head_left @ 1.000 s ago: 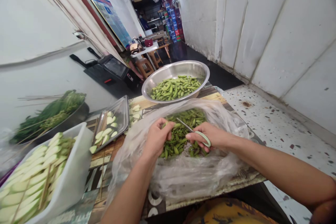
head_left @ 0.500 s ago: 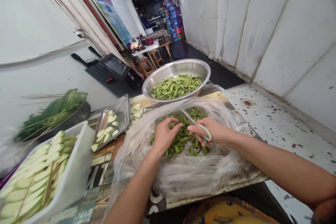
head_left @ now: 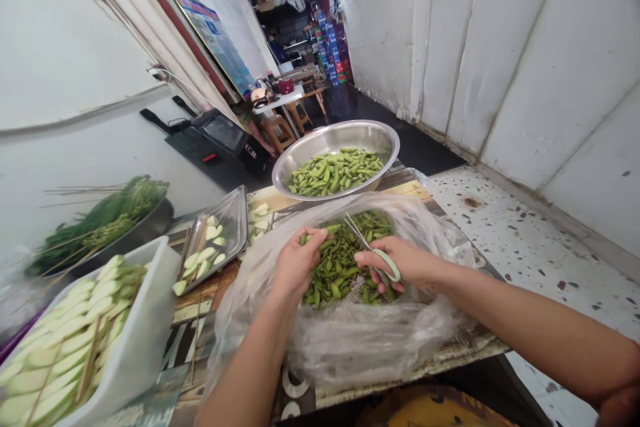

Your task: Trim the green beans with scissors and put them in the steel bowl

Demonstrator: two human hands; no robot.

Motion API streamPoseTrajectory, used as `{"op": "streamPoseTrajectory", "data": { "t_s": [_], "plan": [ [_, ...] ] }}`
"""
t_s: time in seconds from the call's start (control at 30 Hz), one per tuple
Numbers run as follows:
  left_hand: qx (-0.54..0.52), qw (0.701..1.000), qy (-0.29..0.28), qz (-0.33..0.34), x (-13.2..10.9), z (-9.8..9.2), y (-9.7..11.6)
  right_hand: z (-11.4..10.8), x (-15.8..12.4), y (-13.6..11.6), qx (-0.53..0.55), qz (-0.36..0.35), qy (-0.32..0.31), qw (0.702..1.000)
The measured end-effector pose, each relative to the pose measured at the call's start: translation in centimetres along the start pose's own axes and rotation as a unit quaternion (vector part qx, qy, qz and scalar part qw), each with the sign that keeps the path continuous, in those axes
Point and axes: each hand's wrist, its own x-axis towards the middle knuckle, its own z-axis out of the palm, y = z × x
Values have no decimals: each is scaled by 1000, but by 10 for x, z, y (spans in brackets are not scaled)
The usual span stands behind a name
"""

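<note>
A clear plastic bag [head_left: 345, 330] lies open on the table, full of green edamame pods [head_left: 335, 280]. Over its left side, my left hand [head_left: 300, 255] pinches an edamame pod [head_left: 333, 230] between thumb and fingers, its green ends showing past them. My right hand [head_left: 393, 263], above the bag's right part, holds scissors [head_left: 385, 260] with pale green handles. Their slim blades point up and left, slightly apart, with no pod seen between them. Behind the bag stands a wide steel basin [head_left: 387, 140] holding more edamame pods [head_left: 335, 172].
To the left stand a white bin [head_left: 145, 320] of skewered pale green slices and a metal tray [head_left: 240, 213] with slices and sticks. Further back is a dark bowl [head_left: 145, 227] of leafy greens. A wall [head_left: 540, 47] runs along the right.
My left hand has lifted out of the pods and moved left, now with a pod in its fingertips. My right hand keeps the scissors in nearly the same place.
</note>
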Motion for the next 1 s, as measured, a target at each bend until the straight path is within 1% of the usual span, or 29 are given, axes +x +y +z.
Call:
{"op": "streamPoseTrajectory", "data": {
  "t_s": [0.07,0.17,0.33,0.43,0.63,0.83,1.0],
  "plan": [
    [-21,1000,-12,-3,-3,4,1,1,-1,1,-15,-7,-15,1000],
    [-21,999,-39,-1,-7,10,0,2,-3,1,-16,-22,-33,999],
    [-24,996,-81,-17,-11,14,-2,2,-4,0,-28,-15,-28,999],
    [-43,994,-95,-33,-13,16,-3,3,-4,-1,-37,-17,-28,999],
    [-76,991,-101,-41,-15,17,-3,3,-5,-2,-33,-16,-43,998],
    [-82,991,-95,-42,-14,17,-5,4,-5,3,-32,-6,-10,999],
    [-117,983,-108,-94,-10,14,-3,4,-1,4,-13,-2,17,1000]
  ]
}}
